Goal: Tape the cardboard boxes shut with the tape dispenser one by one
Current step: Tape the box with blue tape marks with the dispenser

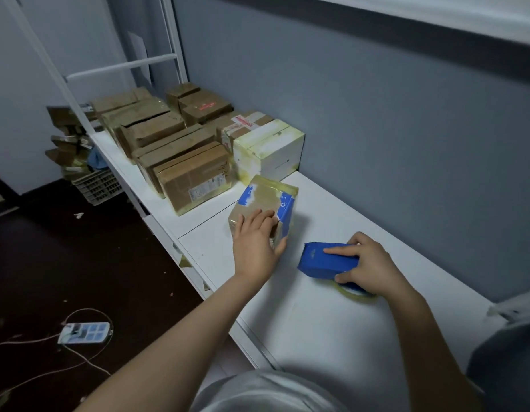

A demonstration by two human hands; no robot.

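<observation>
A small cardboard box (pixel 265 200) with blue print and yellowish tape stands on the white table (pixel 317 322), blurred as if moving. My left hand (pixel 256 245) lies on its near top, fingers over the top and thumb against its right side. To the right, my right hand (pixel 366 267) grips the blue tape dispenser (pixel 320 260), index finger stretched along its top, toothed end pointing left toward the box. A roll of clear tape (pixel 354 292) shows under the hand.
Several taped cardboard boxes (pixel 192 176) and a white box (pixel 269 150) crowd the table's far end by the grey wall. Left of the table, on the dark floor, lie a power strip (pixel 84 333) with cables and a plastic crate (pixel 97 185) with flattened cardboard.
</observation>
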